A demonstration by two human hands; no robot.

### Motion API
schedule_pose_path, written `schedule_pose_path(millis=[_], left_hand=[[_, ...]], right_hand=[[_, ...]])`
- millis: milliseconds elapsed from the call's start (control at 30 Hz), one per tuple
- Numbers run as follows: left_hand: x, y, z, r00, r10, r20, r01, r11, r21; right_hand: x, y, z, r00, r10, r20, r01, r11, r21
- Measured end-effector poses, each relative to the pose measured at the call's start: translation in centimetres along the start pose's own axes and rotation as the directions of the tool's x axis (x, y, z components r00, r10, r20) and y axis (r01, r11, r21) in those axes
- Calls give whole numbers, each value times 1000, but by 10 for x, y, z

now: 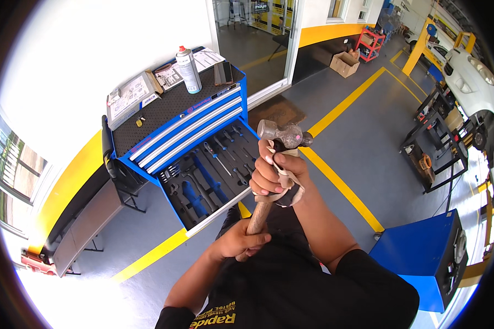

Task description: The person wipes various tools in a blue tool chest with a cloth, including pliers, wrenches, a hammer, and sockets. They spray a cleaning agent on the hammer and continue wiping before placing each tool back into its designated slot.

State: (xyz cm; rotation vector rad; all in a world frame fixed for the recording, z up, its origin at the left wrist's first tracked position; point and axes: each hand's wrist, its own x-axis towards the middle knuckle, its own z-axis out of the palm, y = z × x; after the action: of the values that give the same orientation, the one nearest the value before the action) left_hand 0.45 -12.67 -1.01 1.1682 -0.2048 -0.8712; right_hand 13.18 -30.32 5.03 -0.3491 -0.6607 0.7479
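A ball-peen hammer [285, 134] with a worn metal head and a wooden handle is held up in front of my body, head uppermost. My left hand [239, 241] is closed around the lower handle. Just below the head, my right hand [280, 172] grips a beige rag [296, 189] pressed against the hammer's upper handle. Part of the rag is hidden by my fingers. To the left, a drawer [203, 220] of a blue tool cabinet [148, 170] is pulled out. Screwdrivers [217, 158], wrenches and other hand tools lie in its dark foam, which has some blue empty recesses.
On the cabinet top stand a spray can [189, 71], papers [132, 96] and a small yellow item [139, 122]. A blue machine [414, 247] is at my right. Further off are a black cart [436, 137], a white car [472, 77], a cardboard box [344, 64] and a glass door [252, 44].
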Motion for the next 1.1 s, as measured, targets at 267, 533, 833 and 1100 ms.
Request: schedule_pose_path(millis=[267, 533, 833, 1100], left_hand=[[-3, -2, -12, 710, 299, -638, 279, 712, 644], [-15, 5, -8, 757, 280, -590, 316, 633, 706], [-10, 24, 1, 756, 389, -526, 280, 534, 798], [-26, 35, 4, 909, 108, -402, 277, 565, 777]], right_hand=[[0, 25, -7, 731, -218, -647, -59, 924, -378], [-84, -29, -27, 754, -191, -629, -534, 380, -755], [-103, -99, 37, 932, -271, -242, -181, 230, -956], [-41, -53, 45, 843, -529, -93, -186, -126, -974]])
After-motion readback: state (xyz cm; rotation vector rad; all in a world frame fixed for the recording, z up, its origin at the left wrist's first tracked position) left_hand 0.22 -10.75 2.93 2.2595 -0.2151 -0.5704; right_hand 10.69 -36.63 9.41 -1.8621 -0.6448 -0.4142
